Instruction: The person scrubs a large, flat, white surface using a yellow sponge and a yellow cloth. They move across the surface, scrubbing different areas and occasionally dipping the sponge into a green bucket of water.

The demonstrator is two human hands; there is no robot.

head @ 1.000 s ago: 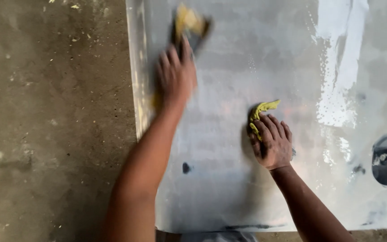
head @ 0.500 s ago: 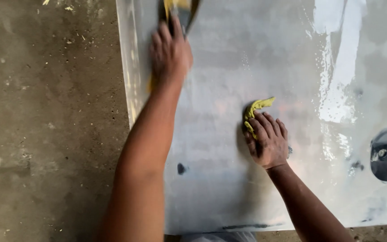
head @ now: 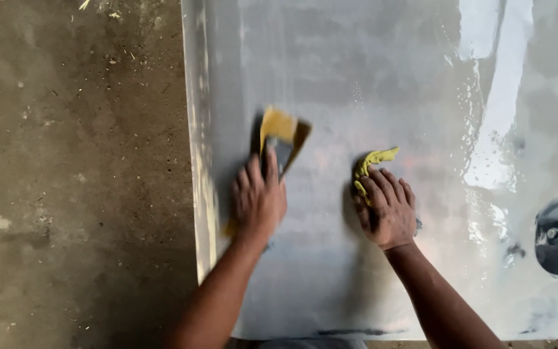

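Sandpaper (head: 283, 132) lies under left fingers (head: 261, 176); cloth (head: 371, 165) under right fingers (head: 385, 189).

Place: workshop, likely body repair.
Floor: bare, stained concrete floor (head: 72, 194) with scattered debris.
Workpiece: grey primed panel (head: 369, 77), wet, laid flat.
Tooling: sandpaper sheet (head: 282, 139); yellow rag (head: 371, 165).

Single head view, steeply downward, close above panel (head: 369, 77)
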